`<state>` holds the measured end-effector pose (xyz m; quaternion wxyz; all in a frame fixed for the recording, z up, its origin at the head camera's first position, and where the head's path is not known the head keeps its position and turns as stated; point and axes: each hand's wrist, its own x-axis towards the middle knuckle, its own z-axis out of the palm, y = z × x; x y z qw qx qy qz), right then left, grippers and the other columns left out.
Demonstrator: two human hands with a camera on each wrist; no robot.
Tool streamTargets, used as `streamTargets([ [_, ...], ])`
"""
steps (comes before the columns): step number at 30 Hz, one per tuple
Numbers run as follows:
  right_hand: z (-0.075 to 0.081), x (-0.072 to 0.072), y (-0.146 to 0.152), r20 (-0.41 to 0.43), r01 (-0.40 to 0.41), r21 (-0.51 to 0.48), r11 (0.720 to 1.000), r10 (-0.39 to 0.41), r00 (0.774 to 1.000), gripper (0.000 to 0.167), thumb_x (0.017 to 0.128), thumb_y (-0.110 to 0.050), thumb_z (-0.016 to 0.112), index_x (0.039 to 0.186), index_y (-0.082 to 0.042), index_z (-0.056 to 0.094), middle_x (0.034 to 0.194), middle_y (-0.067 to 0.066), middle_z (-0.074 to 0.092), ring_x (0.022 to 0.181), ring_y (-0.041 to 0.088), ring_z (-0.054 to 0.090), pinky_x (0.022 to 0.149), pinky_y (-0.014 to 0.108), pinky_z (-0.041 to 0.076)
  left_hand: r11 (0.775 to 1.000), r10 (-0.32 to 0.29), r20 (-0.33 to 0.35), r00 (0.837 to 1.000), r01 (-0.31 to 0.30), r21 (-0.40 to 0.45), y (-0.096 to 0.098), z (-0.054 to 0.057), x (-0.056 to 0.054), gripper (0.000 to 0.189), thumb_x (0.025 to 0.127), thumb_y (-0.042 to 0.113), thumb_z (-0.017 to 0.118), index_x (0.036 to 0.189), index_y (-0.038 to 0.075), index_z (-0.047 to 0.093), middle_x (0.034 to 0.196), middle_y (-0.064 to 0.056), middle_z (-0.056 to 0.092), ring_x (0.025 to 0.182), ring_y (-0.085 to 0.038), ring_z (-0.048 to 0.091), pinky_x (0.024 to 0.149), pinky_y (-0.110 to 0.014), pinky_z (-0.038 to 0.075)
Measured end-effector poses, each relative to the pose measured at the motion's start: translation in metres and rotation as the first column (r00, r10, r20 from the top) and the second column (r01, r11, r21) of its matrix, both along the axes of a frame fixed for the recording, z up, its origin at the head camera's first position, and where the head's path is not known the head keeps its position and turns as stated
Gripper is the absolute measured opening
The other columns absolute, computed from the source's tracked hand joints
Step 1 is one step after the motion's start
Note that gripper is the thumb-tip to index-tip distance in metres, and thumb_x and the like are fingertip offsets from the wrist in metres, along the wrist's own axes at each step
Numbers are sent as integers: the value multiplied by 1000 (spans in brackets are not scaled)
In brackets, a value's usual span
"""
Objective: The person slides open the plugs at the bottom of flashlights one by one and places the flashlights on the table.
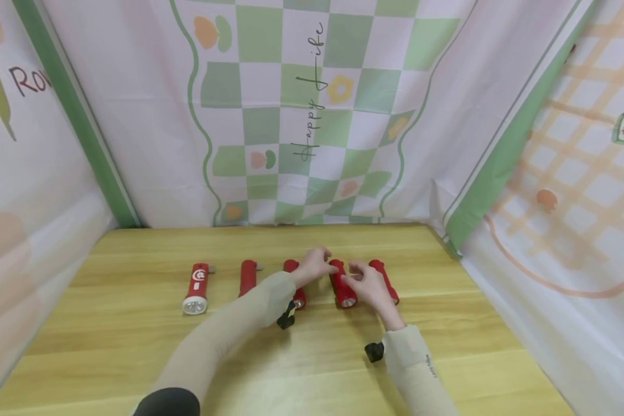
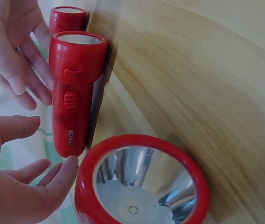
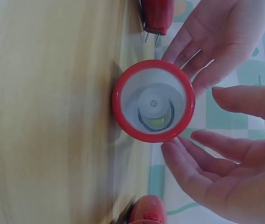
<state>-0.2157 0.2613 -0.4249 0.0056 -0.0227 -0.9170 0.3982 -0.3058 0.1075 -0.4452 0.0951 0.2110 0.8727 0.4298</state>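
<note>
A red flashlight (image 1: 339, 281) lies between my two hands, its lens end toward me. My left hand (image 1: 312, 267) is at its tail from the left, the fingers relaxed and spread. In the left wrist view, a fingertip of the left hand (image 2: 29, 186) is right at the tail of that flashlight (image 2: 72, 112). From the right, my right hand (image 1: 368, 284) has its thumb and fingers apart beside the barrel. The right wrist view looks into the lens of the flashlight (image 3: 118, 100), with fingertips of the right hand (image 3: 230, 172) at its rim.
Left of my hands lie a red flashlight (image 1: 299, 301) partly behind the left wrist, another (image 1: 248, 276) with a side tab, and a red-and-white one (image 1: 196, 286). One more (image 1: 385, 277) lies right. Patterned cloth (image 1: 312, 115) hangs behind the wooden table (image 1: 312, 370).
</note>
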Motion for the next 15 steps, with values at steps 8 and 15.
streamTargets([
  [8,-7,-2,0,31,3,53,999,-5,1000,50,96,-20,63,135,10,51,133,31,59,118,41,64,101,48,54,999,10,37,999,-8,-41,1,7,7,51,84,15,75,126,-7,58,123,-24,64,113,-35,62,99,-44,54],
  [15,-9,-3,-1,46,4,60,998,-7,999,51,95,-22,63,133,12,53,128,30,63,117,40,64,102,49,52,997,3,52,999,1,-73,3,7,6,54,84,18,76,127,-10,58,125,-24,64,113,-34,62,98,-45,54],
])
